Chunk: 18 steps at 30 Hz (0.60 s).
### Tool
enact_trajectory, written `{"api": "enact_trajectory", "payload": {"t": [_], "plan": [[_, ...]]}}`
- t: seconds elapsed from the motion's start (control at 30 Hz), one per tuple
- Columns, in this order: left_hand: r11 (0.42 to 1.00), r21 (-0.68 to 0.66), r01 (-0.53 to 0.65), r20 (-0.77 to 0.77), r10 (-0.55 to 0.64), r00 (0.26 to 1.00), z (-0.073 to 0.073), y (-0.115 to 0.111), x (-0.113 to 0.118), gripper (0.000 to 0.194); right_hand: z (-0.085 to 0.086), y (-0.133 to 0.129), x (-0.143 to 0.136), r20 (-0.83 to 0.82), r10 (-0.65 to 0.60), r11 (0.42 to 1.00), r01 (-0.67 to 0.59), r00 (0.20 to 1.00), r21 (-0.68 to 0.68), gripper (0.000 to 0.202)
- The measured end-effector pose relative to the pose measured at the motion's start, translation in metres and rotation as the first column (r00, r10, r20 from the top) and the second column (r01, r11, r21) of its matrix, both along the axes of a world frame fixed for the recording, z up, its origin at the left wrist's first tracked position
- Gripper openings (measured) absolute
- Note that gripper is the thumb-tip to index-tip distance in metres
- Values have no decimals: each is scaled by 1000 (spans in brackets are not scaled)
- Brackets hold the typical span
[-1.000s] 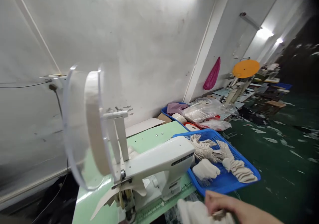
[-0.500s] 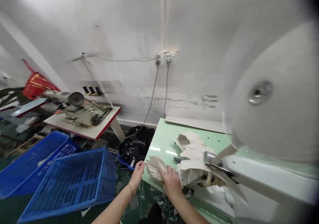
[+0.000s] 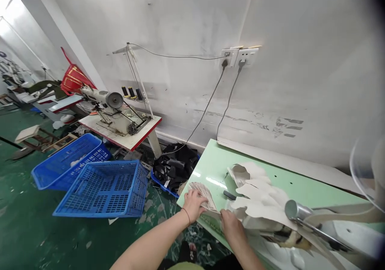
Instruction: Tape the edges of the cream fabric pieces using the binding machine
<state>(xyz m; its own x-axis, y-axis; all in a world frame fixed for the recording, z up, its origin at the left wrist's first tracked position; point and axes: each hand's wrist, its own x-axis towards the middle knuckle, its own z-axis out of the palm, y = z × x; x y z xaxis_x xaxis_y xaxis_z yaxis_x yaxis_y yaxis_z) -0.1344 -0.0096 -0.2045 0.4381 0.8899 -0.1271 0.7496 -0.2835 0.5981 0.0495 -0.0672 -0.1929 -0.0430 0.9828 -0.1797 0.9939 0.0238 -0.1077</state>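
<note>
Along the left end of the green table (image 3: 210,162), a fanned stack of white pieces (image 3: 208,194) is lying under the left hand (image 3: 193,204) and just left of the right hand (image 3: 233,226). Its long axis is running from far left to near right. The left hand, nearer its middle, is curving over it; whether it is gripping or merely resting, I cannot tell. The right hand is pinching the near-right end. Loose white sheets (image 3: 261,192) are lying just beyond. Farther left, a blue crate (image 3: 138,192) is standing on the floor, a sewing machine (image 3: 117,119) behind. No brand, label or writing is showing legibly.
</note>
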Motion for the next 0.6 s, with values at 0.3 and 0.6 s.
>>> {"api": "enact_trajectory", "payload": {"t": [0.3, 0.6], "plan": [[987, 21, 162, -17, -161, 987, -5, 9, -7, 39, 31, -35, 3, -3, -77, 984, 77, 997, 163, 29], [995, -80, 64, 164, -50, 985, 53, -2, 2, 35, 102, -87, 35, -526, -37, 959, 177, 850, 219, 22]]}}
